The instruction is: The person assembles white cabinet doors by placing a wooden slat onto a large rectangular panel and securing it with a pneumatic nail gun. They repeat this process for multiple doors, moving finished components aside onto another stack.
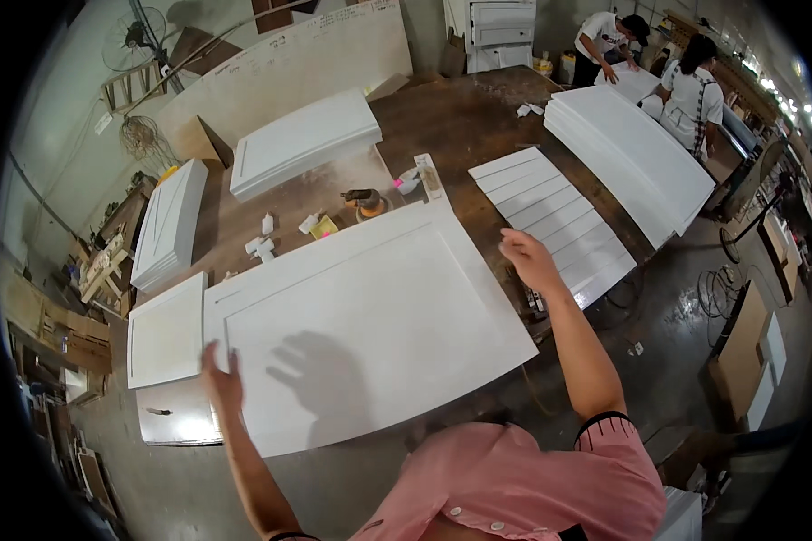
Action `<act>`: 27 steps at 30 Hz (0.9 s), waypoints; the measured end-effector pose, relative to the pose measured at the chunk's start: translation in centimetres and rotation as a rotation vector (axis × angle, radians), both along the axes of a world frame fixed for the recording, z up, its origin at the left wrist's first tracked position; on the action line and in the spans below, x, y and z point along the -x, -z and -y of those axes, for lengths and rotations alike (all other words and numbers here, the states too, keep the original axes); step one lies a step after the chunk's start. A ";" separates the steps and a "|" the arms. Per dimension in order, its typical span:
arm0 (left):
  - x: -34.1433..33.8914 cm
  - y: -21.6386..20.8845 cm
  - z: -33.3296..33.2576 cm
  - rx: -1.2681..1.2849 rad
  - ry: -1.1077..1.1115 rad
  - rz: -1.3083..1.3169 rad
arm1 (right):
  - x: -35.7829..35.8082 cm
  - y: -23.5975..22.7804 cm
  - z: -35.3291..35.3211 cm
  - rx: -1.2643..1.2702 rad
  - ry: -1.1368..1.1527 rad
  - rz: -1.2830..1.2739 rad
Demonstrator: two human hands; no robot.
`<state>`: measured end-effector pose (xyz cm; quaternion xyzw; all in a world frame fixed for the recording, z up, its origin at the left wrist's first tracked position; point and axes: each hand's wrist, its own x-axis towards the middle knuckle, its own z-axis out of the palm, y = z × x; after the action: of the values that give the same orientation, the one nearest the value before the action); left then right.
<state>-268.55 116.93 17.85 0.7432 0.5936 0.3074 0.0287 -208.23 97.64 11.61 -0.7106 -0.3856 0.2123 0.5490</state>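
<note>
While the bare left hand (223,379) spreads empty near one large white rectangular panel (406,311), the right hand (530,261) curls (grip unclear).

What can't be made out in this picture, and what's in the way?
All in the head view:
Left hand: contact with the large panel unclear, gap not visible from above.
Table under that panel: covered by it.
White piece, lower right: cut off by the lower edge.
Board markings: too small.
</note>
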 end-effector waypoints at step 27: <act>-26.2 2.9 18.1 0.222 0.284 -0.151 | -6.5 15.3 -26.5 0.318 -0.247 0.603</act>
<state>-242.32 98.78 14.99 0.8327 0.5136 0.1762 0.1086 -201.73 124.12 -3.73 -0.7656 -0.5755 0.1152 0.2635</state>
